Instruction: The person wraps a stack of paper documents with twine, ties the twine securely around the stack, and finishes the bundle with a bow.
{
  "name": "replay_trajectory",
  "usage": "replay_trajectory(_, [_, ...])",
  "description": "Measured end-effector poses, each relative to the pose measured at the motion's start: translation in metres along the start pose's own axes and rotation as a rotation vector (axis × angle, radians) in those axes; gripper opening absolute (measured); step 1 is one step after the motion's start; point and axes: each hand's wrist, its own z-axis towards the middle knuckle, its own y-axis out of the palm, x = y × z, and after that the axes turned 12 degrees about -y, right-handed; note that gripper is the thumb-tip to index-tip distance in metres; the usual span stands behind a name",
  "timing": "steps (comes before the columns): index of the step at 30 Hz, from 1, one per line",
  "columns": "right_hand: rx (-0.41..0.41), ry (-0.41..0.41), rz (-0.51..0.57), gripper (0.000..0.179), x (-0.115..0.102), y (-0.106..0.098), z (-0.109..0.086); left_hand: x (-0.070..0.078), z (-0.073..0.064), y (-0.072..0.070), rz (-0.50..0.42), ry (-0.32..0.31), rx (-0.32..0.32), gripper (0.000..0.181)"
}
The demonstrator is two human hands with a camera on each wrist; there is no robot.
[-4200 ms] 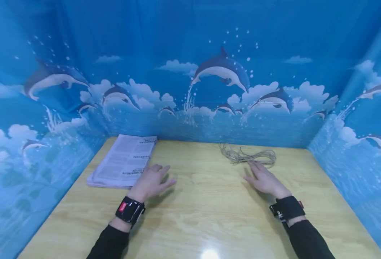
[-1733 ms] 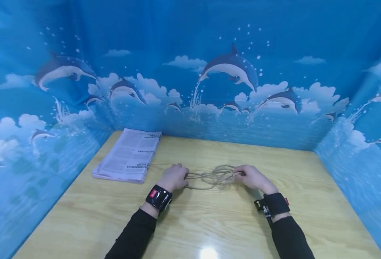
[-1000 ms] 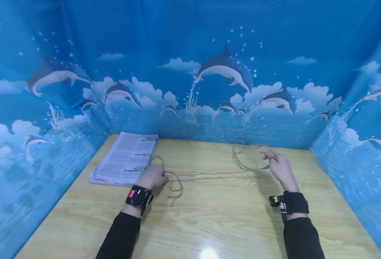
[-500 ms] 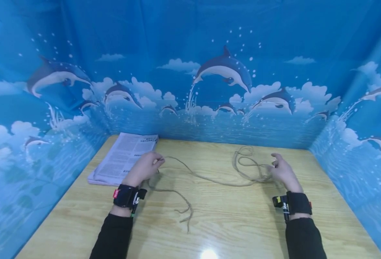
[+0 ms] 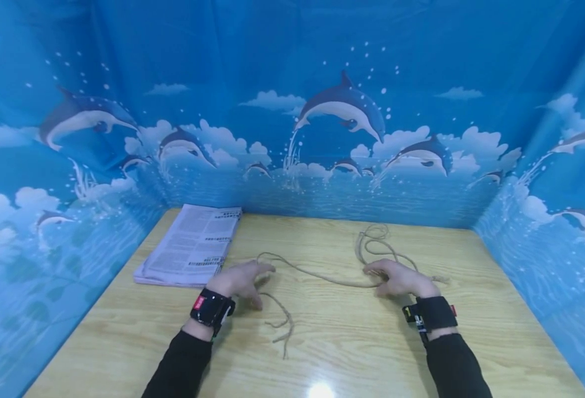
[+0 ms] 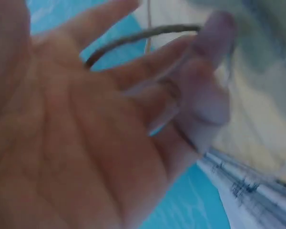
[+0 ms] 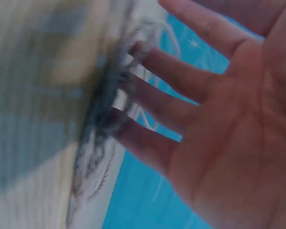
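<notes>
A tan length of jute twine (image 5: 317, 275) runs loosely across the wooden table between both hands. Its frayed ends lie in front of my left hand (image 5: 240, 282), whose fingers are spread and loosely bent low over the table. In the left wrist view a strand of the twine (image 6: 143, 35) passes behind those fingers, with none gripped. My right hand (image 5: 399, 278) hovers at the looped part of the twine, fingers apart. From the right wrist its palm (image 7: 229, 124) looks open, and the fingertips overlap the bunched twine (image 7: 100, 119), which is blurred.
A stack of folded newspapers (image 5: 188, 243) lies at the back left, close beside the left hand. Blue curtains (image 5: 292, 188) printed with dolphins enclose the table (image 5: 352, 342) at the back and both sides.
The bundled twine came from the back right to the middle and was pulled apart lengthwise. Since half a second ago the left hand has lowered and let go; the right hand has moved left.
</notes>
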Motion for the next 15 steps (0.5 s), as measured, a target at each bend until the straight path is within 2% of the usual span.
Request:
replay_trajectory(2, [0.001, -0.008, -0.029, 0.049, 0.000, 0.004, 0.003, 0.003, 0.000, 0.007, 0.042, 0.012, -0.016, 0.076])
replay_trajectory(5, [0.043, 0.000, -0.072, 0.037, 0.001, 0.006, 0.004, 0.006, 0.002, 0.014, 0.093, 0.049, 0.036, 0.036])
replay_trajectory(7, [0.062, 0.023, -0.063, 0.031, 0.002, 0.006, 0.003, 0.007, 0.004, 0.017, 0.100, 0.078, 0.072, 0.019])
replay_trajectory(11, [0.076, 0.083, -0.004, 0.025, 0.004, 0.006, -0.001, 0.003, 0.005, 0.019, 0.093, 0.090, 0.119, 0.023])
replay_trajectory(15, [0.079, 0.122, 0.004, 0.024, 0.007, 0.006, -0.006, -0.005, 0.000, 0.020, 0.067, 0.071, 0.127, 0.028])
